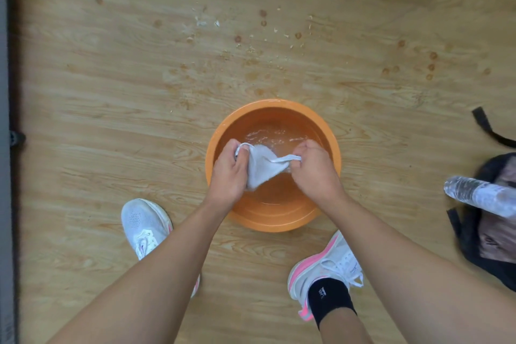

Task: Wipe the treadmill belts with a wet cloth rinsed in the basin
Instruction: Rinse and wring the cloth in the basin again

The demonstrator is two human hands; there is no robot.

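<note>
An orange basin (279, 109) holding rippled water stands on the wooden floor in front of my feet. Over the basin I hold a white cloth (262, 166) stretched between both hands. My left hand (229, 173) grips the cloth's left end, fingers curled round its hem. My right hand (315, 167) pinches the right corner, which is pulled out into a thin strip. The cloth's lower part hangs down toward the water. No treadmill belt is in view.
My two white and pink shoes (145, 226) (326, 268) flank the basin. A dark backpack (491, 240) with a plastic bottle (480, 195) lies at the right. A dark edge (14, 120) runs down the left side. Water spots and crumbs dot the floor (237, 39) beyond the basin.
</note>
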